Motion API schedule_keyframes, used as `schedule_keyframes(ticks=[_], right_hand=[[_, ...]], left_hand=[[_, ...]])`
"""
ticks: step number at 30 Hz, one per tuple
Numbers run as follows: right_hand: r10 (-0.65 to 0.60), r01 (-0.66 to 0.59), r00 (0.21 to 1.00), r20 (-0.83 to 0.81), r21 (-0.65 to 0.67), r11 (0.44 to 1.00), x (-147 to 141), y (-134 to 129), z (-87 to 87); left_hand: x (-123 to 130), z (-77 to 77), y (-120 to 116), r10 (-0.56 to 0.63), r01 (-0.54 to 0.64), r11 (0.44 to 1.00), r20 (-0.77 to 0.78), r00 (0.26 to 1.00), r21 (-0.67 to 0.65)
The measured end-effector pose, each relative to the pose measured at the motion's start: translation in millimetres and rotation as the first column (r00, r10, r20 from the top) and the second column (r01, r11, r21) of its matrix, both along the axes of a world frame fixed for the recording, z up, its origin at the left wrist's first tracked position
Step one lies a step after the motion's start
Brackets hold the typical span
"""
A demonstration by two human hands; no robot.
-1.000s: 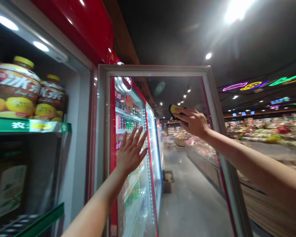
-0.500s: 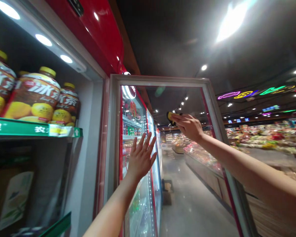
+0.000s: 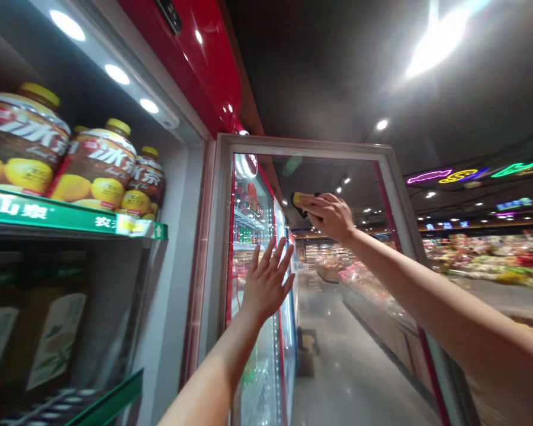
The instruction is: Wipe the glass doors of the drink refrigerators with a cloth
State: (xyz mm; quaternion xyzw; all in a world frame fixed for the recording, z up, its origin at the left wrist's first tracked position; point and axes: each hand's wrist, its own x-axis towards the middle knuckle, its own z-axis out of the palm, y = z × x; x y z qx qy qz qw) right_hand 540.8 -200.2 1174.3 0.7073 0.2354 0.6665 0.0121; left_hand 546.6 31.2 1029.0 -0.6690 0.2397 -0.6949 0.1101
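Observation:
A glass cooler door (image 3: 402, 201) with a grey frame stands open in front of me. My left hand (image 3: 269, 281) is spread against its pane, or just in front of it, in the lower left part; it holds nothing. Higher up and further right, my right hand (image 3: 331, 216) grips a small yellow and black sponge-like pad (image 3: 299, 201) at the glass. The fingers wrap over the pad, so part of it is hidden.
To the left is the open cooler, with bottles of iced tea (image 3: 102, 165) above a green shelf strip (image 3: 71, 216). Through the glass I see another lit cooler (image 3: 253, 231) and a grey aisle floor (image 3: 333, 349). Blurred produce displays (image 3: 497, 260) lie to the right.
My right hand has slid left and slightly up across the pane with the pad. The left hand keeps its place on the door. My view has turned a little left.

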Motion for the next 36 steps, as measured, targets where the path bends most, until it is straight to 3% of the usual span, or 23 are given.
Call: schedule_keyframes(ticks=[2, 4, 7, 9, 11, 13, 15, 16, 18, 20, 22, 24, 26, 28, 29, 30, 32, 34, 36], right_hand=[[0.002, -0.006, 1.000, 0.027, 0.144, 0.990, 2.9, -16.1, 4.6], [-0.032, 0.005, 0.997, 0.071, 0.354, 0.935, 6.6, -17.5, 21.4], [-0.062, 0.010, 0.994, 0.093, 0.474, 0.880, 8.6, 18.1, 45.1], [-0.048, 0.010, 0.995, 0.086, 0.398, 0.917, 7.8, 51.8, 45.0], [0.004, -0.018, 0.996, 0.087, 0.167, 0.986, 6.9, 73.5, 31.2], [0.073, -0.064, 0.994, 0.081, -0.115, 0.991, 8.1, 73.9, 13.5], [0.121, -0.100, 0.989, 0.084, -0.219, 0.971, 12.5, 57.9, 4.9], [0.132, -0.113, 0.986, 0.105, -0.165, 0.980, 15.5, 48.8, 6.5], [0.126, -0.142, 0.976, 0.177, 0.082, 0.986, 20.9, 39.2, 20.0], [0.084, -0.155, 0.973, 0.217, 0.337, 0.928, 21.9, 48.5, 38.1], [0.052, -0.129, 0.981, 0.186, 0.431, 0.893, 17.2, 72.6, 48.2], [0.064, -0.102, 0.989, 0.131, 0.307, 0.946, 9.4, 96.5, 44.3], [0.111, -0.113, 0.990, 0.083, 0.017, 0.993, 3.6, 106.2, 30.3], [0.152, -0.136, 0.987, 0.056, -0.232, 0.963, 3.2, 98.5, 16.8], [0.163, -0.140, 0.985, 0.060, -0.276, 0.951, 5.1, 90.9, 13.5], [0.165, -0.141, 0.983, 0.078, -0.255, 0.957, 7.8, 83.4, 13.6], [0.151, -0.143, 0.979, 0.136, -0.067, 0.988, 13.6, 76.5, 23.4], [0.126, -0.152, 0.977, 0.172, 0.146, 0.978, 16.2, 87.1, 40.1], [0.125, -0.156, 0.980, 0.155, 0.209, 0.965, 13.3, 112.1, 53.6]], left_hand=[[0.4, -0.8, 0.1, 0.013, -0.013, 1.000, 0.015, 1.000, 0.002], [1.2, -1.4, 0.3, 0.020, -0.020, 1.000, 0.034, 0.999, 0.003], [2.0, -1.8, 1.0, 0.029, -0.029, 1.000, 0.053, 0.998, 0.003], [2.0, -2.1, 1.7, 0.033, -0.033, 0.999, 0.052, 0.998, 0.008], [2.1, -2.8, 2.4, 0.026, -0.027, 1.000, 0.048, 0.999, 0.015], [2.7, -4.3, 2.8, 0.008, -0.008, 1.000, 0.047, 0.999, 0.015], [3.8, -6.3, 2.8, -0.017, 0.016, 1.000, 0.051, 0.999, 0.009], [4.6, -7.3, 2.7, -0.028, 0.028, 1.000, 0.055, 0.998, 0.005], [6.1, -9.1, 2.2, -0.043, 0.044, 0.999, 0.061, 0.997, -0.004], [7.2, -10.2, 1.9, -0.048, 0.049, 0.999, 0.060, 0.997, -0.009], [7.5, -10.7, 2.0, -0.047, 0.047, 0.999, 0.049, 0.998, -0.009], [7.2, -10.9, 2.4, -0.046, 0.046, 0.999, 0.038, 0.998, -0.005], [6.8, -11.2, 2.5, -0.049, 0.049, 0.999, 0.036, 0.998, -0.006], [6.4, -11.7, 2.1, -0.055, 0.055, 0.998, 0.045, 0.997, -0.009], [6.1, -12.1, 1.7, -0.057, 0.057, 0.998, 0.052, 0.997, -0.011], [5.8, -12.5, 1.2, -0.058, 0.059, 0.998, 0.059, 0.997, -0.013], [4.9, -13.2, 0.4, -0.056, 0.057, 0.998, 0.066, 0.996, -0.014], [3.6, -13.6, 0.0, -0.049, 0.051, 0.999, 0.060, 0.997, -0.018], [2.3, -13.8, 0.1, -0.040, 0.041, 0.999, 0.041, 0.998, -0.020]])
